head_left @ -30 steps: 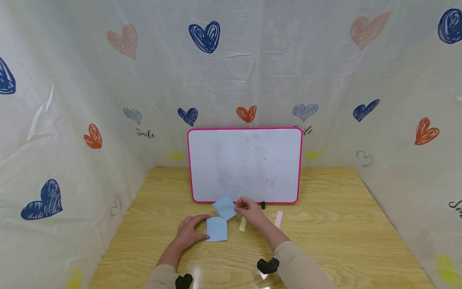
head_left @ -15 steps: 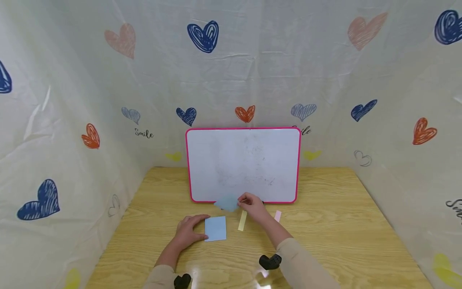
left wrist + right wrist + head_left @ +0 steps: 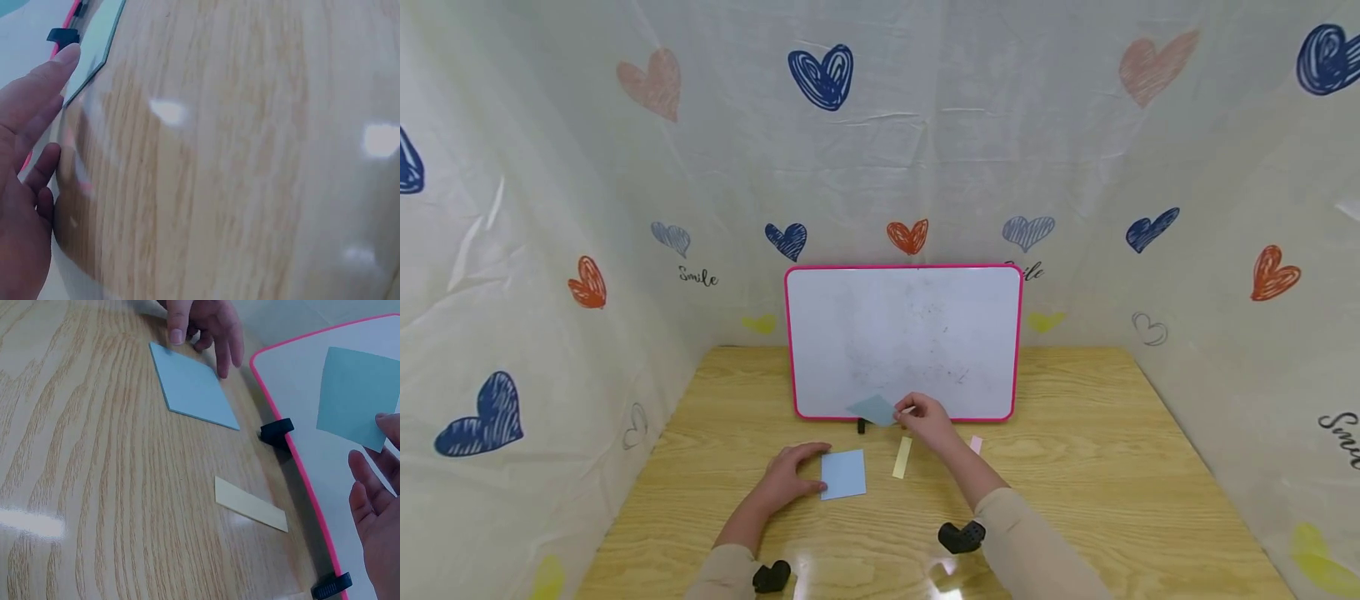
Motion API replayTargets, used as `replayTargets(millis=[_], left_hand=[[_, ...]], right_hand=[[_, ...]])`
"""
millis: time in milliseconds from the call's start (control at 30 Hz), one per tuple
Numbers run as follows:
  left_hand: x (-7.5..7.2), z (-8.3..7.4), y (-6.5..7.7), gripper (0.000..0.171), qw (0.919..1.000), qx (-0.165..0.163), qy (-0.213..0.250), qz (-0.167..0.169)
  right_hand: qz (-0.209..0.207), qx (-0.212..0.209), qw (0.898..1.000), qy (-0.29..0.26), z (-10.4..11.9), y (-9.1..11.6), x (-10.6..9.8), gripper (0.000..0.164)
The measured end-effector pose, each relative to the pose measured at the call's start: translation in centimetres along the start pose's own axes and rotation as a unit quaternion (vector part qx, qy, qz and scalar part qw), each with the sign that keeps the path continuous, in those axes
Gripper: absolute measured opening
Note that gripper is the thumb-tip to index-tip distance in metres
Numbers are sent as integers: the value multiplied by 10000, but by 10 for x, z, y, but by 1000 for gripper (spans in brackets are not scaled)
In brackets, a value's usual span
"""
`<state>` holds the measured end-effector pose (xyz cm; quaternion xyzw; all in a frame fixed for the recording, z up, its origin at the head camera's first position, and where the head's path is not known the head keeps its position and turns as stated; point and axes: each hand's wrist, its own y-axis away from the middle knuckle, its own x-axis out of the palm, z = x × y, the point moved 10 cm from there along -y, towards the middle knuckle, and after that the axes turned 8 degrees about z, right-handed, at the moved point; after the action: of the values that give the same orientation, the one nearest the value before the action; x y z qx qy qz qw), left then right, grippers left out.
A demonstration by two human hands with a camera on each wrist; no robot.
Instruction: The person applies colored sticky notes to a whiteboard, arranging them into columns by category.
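A square pad of light blue sticky notes (image 3: 844, 474) lies on the wooden table. My left hand (image 3: 786, 477) rests at its left edge, thumb and fingers spread towards two corners. In the right wrist view, the thumb and fingertips overlap the pad's far edge. My right hand (image 3: 929, 423) pinches a single blue sticky note (image 3: 355, 394) at one corner, between thumb and fingers. The note is held up in front of the lower part of a whiteboard (image 3: 902, 342) with a pink frame. From the left wrist, only a slice of the pad (image 3: 94, 47) shows beside the fingers.
The whiteboard stands upright on small black feet (image 3: 861, 426) towards the back of the table. A pale yellow paper strip (image 3: 902, 457) lies right of the pad, and a pink strip (image 3: 976, 444) is partly behind the right forearm. A heart-printed curtain (image 3: 715, 167) surrounds the table.
The right hand has lifted the single note off the pad's upper corner and carried it up towards the whiteboard, baring a black foot. The left hand has stayed beside the pad.
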<state>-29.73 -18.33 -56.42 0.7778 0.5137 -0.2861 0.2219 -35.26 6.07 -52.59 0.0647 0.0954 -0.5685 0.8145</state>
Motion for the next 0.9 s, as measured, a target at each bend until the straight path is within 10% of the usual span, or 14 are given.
replayTargets(millis=[200, 900], left_hand=[[-10, -8, -7, 52, 9934, -242, 1096, -245], [-62, -94, -33, 48, 9802, 310, 1822, -718]], right_hand=[[199, 218, 9986, -444, 10, 0, 1, 9], [-495, -738, 9910, -1002, 56, -15, 4, 11]])
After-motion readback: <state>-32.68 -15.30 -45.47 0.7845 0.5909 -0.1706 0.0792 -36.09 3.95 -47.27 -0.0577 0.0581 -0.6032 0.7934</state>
